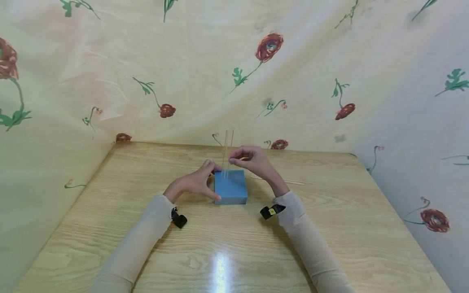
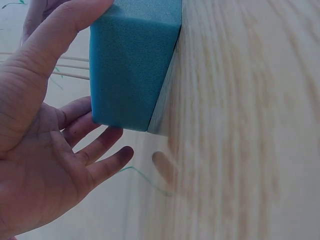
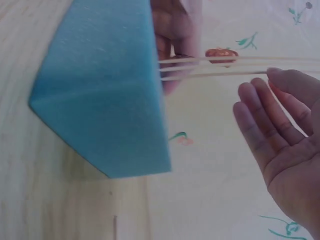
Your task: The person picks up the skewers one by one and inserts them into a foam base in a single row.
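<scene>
A blue foam block (image 1: 231, 189) sits on the wooden table. My left hand (image 1: 196, 180) holds it from the left, thumb at the near edge and a finger at the far edge. In the left wrist view the other fingers spread beside the foam block (image 2: 132, 75). Several thin wooden sticks (image 3: 180, 60) stand upright in the block's top, close together. My right hand (image 1: 256, 162) is above the block and pinches one stick (image 3: 215, 75) between thumb and index finger, partway up. Its other fingers are loosely bent.
More thin sticks (image 1: 293, 181) lie on the table (image 1: 183, 252) to the right of the block, partly behind the right wrist. A flower-patterned cloth (image 1: 205, 81) hangs behind the table and along both sides. Each wrist wears a black strap (image 1: 272, 211).
</scene>
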Demonstrator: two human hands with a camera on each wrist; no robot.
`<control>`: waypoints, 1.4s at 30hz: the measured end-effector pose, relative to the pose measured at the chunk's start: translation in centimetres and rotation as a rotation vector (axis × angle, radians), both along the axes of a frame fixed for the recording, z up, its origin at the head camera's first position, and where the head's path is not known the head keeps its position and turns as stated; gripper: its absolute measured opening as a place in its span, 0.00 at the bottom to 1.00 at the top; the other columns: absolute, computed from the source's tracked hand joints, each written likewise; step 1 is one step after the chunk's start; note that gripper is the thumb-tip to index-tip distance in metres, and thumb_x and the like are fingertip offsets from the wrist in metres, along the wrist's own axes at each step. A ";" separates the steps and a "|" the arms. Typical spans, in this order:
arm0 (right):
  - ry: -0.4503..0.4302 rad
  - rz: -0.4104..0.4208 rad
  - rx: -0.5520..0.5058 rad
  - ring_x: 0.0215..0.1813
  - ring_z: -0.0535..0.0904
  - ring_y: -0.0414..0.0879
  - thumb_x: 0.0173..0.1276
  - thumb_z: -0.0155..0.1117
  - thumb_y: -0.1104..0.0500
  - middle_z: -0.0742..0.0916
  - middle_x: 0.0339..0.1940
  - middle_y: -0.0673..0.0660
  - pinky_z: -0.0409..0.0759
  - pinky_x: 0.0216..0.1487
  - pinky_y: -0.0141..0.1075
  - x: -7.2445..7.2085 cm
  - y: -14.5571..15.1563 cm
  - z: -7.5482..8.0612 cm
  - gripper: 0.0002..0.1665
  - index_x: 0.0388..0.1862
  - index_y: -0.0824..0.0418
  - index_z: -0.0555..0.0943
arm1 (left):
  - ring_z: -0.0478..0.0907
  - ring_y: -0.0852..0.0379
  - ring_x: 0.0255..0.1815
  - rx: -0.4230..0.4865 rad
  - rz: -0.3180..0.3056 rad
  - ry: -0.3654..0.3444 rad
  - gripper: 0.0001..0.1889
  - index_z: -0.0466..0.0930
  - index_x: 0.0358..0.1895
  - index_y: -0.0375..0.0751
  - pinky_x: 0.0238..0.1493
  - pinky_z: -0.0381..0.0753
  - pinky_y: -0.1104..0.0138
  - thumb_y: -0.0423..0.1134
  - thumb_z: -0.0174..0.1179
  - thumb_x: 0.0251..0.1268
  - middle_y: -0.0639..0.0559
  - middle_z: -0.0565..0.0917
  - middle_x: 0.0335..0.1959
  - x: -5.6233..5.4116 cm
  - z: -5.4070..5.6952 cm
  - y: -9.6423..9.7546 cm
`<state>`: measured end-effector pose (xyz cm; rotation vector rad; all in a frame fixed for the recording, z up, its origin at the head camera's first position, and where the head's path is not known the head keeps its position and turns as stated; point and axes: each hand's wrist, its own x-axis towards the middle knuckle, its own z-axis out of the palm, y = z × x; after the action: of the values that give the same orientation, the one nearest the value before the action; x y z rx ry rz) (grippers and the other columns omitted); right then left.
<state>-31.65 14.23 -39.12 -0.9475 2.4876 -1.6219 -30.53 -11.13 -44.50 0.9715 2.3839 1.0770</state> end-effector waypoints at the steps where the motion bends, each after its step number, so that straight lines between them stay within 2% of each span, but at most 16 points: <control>1: -0.002 0.004 0.011 0.45 0.86 0.44 0.71 0.69 0.62 0.90 0.44 0.61 0.86 0.50 0.38 -0.1 0.2 0.2 0.09 0.46 0.65 0.88 | 0.60 0.44 0.68 -0.002 0.002 -0.002 0.49 0.58 0.74 0.37 0.73 0.63 0.48 0.49 0.78 0.54 0.42 0.60 0.64 0.0 0.0 0.0; 7: -0.035 0.031 0.093 0.46 0.86 0.47 0.71 0.70 0.62 0.90 0.45 0.61 0.84 0.50 0.36 -0.5 1.9 1.3 0.10 0.49 0.62 0.87 | 0.60 0.43 0.69 0.009 -0.003 -0.008 0.49 0.58 0.74 0.37 0.72 0.63 0.46 0.50 0.78 0.55 0.41 0.59 0.64 0.0 0.1 0.1; 15: -0.059 0.055 0.275 0.44 0.86 0.47 0.71 0.69 0.62 0.90 0.44 0.59 0.85 0.46 0.36 -0.6 4.4 2.7 0.09 0.47 0.61 0.88 | 0.59 0.43 0.70 0.001 -0.011 -0.004 0.48 0.58 0.74 0.38 0.73 0.63 0.46 0.49 0.78 0.56 0.40 0.59 0.66 0.1 0.3 0.2; 22: -0.004 0.101 0.404 0.43 0.86 0.49 0.71 0.68 0.64 0.90 0.41 0.59 0.85 0.48 0.38 -0.8 6.6 3.0 0.06 0.45 0.62 0.87 | 0.59 0.42 0.70 0.007 -0.022 -0.010 0.48 0.57 0.75 0.38 0.72 0.63 0.44 0.48 0.77 0.57 0.39 0.58 0.67 0.1 0.2 0.1; 27: -0.018 0.107 0.492 0.42 0.85 0.50 0.71 0.67 0.65 0.89 0.40 0.60 0.84 0.49 0.43 -0.9 8.5 2.7 0.08 0.46 0.67 0.86 | 0.58 0.42 0.71 0.003 -0.016 -0.023 0.48 0.57 0.75 0.40 0.73 0.63 0.44 0.50 0.77 0.57 0.40 0.58 0.67 0.1 0.3 0.0; 31: -0.070 0.082 0.562 0.43 0.85 0.50 0.71 0.67 0.64 0.89 0.41 0.61 0.83 0.48 0.39 -1.1 10.2 2.0 0.11 0.48 0.70 0.85 | 0.58 0.43 0.72 -0.008 -0.014 -0.035 0.49 0.56 0.76 0.41 0.73 0.62 0.44 0.52 0.77 0.56 0.42 0.57 0.67 0.2 0.3 0.0; 42: -0.118 0.008 0.605 0.41 0.86 0.48 0.69 0.69 0.65 0.90 0.40 0.60 0.83 0.45 0.35 -1.4 13.7 0.6 0.09 0.44 0.70 0.87 | 0.58 0.42 0.71 -0.004 -0.018 -0.036 0.51 0.56 0.76 0.40 0.72 0.63 0.43 0.54 0.77 0.55 0.41 0.57 0.67 0.4 0.4 -0.2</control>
<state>-33.07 27.89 -38.53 -0.7442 2.6231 -0.7913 -30.15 -11.36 -44.11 0.9625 2.3428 1.0734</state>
